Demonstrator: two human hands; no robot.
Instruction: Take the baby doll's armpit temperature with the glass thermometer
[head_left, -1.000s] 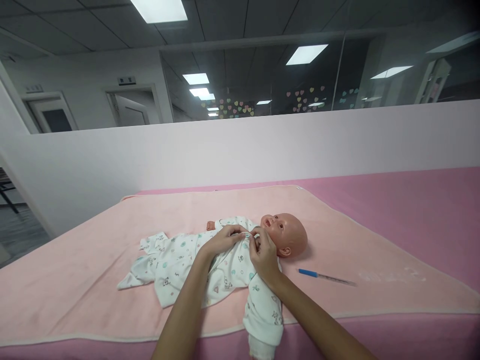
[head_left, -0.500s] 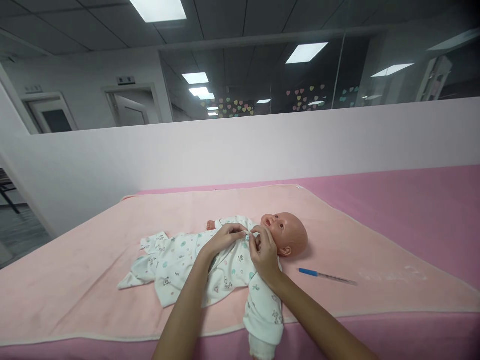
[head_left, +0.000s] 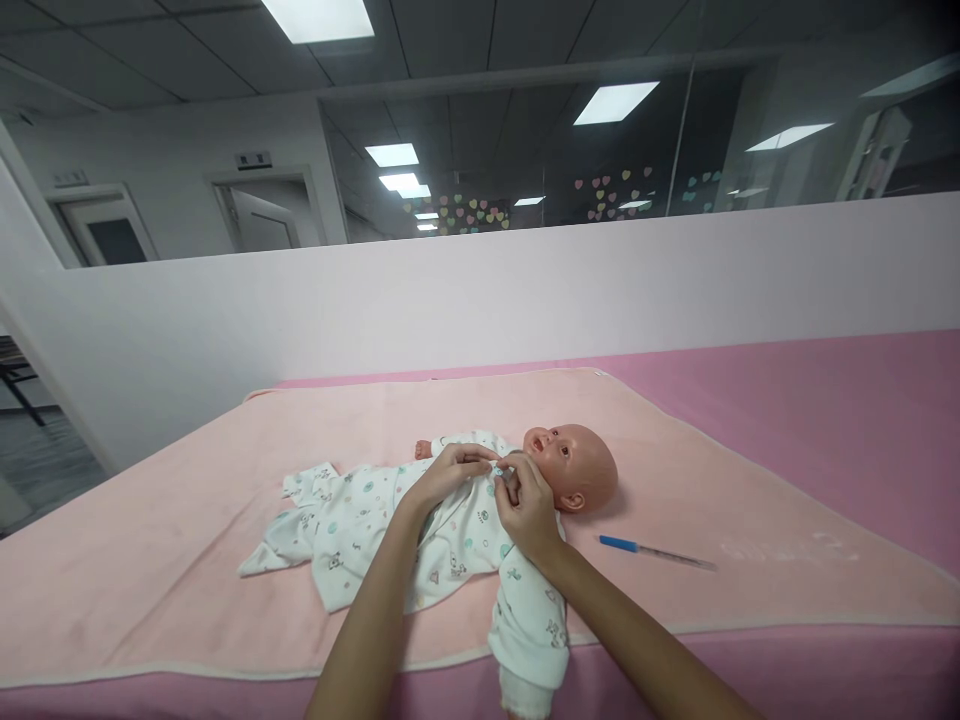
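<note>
Your left hand [head_left: 450, 476] and right hand [head_left: 529, 508] pinch the printed shirt [head_left: 466, 538] on the baby doll [head_left: 574, 466], whose head [head_left: 586, 462] lies at three o'clock.

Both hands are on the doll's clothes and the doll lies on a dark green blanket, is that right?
Not quite: the head view shows a peach blanket, not dark green. The left hand and right hand are on the clothes of the doll.

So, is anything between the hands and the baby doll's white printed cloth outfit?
Nothing visible: the left hand and right hand both touch the outfit on the bald plastic doll. The slim blue-and-clear stick lies apart, to the right.
</note>
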